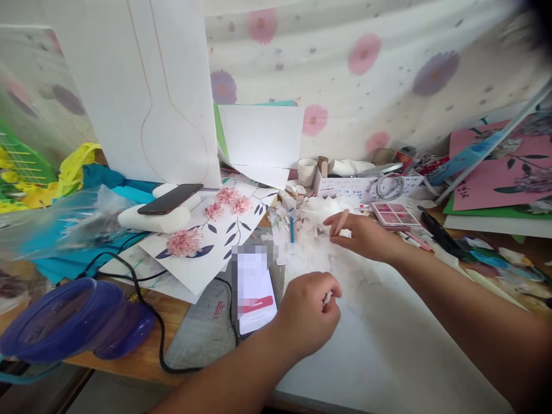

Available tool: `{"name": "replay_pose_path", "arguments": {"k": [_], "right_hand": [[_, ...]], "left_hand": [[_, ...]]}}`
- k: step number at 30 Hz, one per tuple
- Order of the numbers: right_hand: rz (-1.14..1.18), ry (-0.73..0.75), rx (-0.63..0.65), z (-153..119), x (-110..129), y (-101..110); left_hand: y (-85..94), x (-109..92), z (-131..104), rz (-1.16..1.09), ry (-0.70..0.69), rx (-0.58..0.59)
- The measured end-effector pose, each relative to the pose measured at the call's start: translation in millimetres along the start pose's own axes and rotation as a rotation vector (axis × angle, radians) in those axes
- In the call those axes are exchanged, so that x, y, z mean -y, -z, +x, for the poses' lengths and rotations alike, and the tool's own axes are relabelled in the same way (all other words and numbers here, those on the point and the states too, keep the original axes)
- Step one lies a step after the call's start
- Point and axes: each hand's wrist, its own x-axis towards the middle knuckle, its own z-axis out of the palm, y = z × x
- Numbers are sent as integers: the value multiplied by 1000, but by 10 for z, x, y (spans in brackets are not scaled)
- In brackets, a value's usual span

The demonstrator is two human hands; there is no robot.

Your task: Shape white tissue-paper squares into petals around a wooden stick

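My left hand point(311, 310) is closed in a fist round a small whitish piece, perhaps crumpled paper, above the large white sheet point(379, 339). Farther forward and to the right, my right hand point(360, 234) has a thin pale stick point(340, 222) between its fingers, over a pile of torn white tissue paper point(321, 214). A blue stick point(292, 229) stands out among the scraps. Just left of my left hand lies a phone point(259, 290) with a lit screen, on a grey cutting mat point(200, 333).
Flower pictures point(233, 221) lie at centre left. A dark phone point(171, 199) rests on white rolls, and a blue pot point(64, 319) sits lower left. Behind are a paper cup point(306, 171) and a white box point(345, 187). A pink palette point(395, 215) lies right of the scraps.
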Motion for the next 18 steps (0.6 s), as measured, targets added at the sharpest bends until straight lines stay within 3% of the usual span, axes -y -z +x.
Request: {"name": "replay_pose_path", "arguments": {"k": [5, 12, 15, 18], "right_hand": [[-4, 50, -268, -345, -37, 224], [52, -35, -261, -485, -170, 72], [100, -67, -295, -490, -233, 22], [169, -31, -374, -555, -204, 107]], "left_hand": [[-12, 35, 4, -19, 66, -34], [-42, 15, 37, -85, 58, -107], [90, -37, 65, -108, 26, -209], [410, -171, 30, -128, -1, -340]]}}
